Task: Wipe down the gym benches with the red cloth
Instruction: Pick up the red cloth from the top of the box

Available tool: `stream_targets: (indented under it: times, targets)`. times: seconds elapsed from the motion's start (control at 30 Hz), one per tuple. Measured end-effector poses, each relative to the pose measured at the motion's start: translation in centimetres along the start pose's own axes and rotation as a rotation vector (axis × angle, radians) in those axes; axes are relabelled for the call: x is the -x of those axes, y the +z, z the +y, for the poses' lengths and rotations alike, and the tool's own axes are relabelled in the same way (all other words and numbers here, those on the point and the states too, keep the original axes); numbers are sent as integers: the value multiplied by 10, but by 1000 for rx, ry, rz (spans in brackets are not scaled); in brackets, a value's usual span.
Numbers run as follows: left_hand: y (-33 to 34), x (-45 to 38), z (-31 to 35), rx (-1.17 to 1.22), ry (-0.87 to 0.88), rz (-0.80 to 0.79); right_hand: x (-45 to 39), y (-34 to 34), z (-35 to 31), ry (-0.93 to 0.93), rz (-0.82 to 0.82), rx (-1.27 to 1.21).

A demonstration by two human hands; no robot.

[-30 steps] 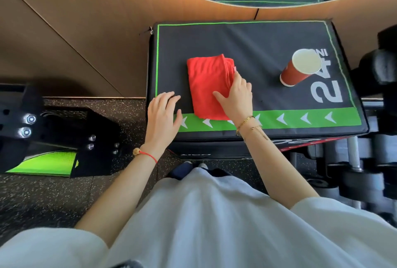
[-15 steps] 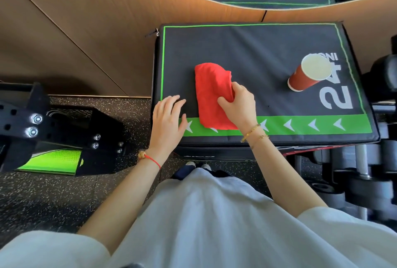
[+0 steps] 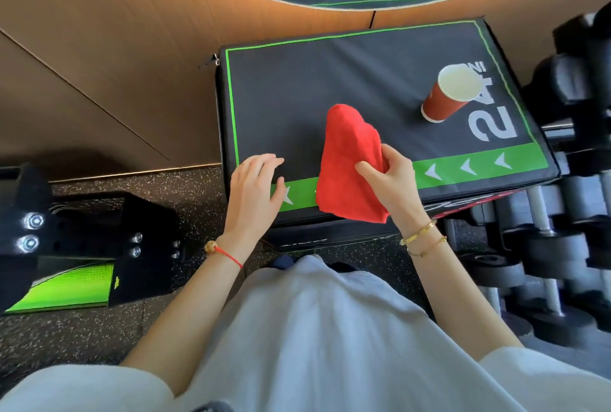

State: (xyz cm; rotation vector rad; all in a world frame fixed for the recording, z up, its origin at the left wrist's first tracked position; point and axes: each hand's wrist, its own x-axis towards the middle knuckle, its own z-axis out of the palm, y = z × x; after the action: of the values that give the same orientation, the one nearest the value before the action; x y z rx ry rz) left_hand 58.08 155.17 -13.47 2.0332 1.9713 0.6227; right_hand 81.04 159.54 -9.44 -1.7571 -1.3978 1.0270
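**Cloth bunched and pulled to the near edge**

The red cloth (image 3: 352, 163), flat a second ago, is now gathered up, its lower corner hanging over the counter's (image 3: 297, 104) green near strip. Right hand (image 3: 393, 177) fingers are clamped on it; left hand (image 3: 256, 193) rests flat beside it, fingers apart. Looks like wiping can begin, with the red cup (image 3: 446, 97) well beyond the cloth.

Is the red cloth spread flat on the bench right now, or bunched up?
Bunched. The right hand pinches the red cloth into a peaked, folded heap; its lower edge hangs past the bench front.
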Motion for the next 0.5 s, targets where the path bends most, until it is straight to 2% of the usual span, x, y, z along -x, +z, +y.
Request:
stream_targets:
  times: [0.27,0.5]
  targets:
    - [-30,-8,-11,125,275,-162,53,9,-7,92,212,-76]
    - [-54,-12,-34,165,531,-311,135,55,-7,216,501,-158]
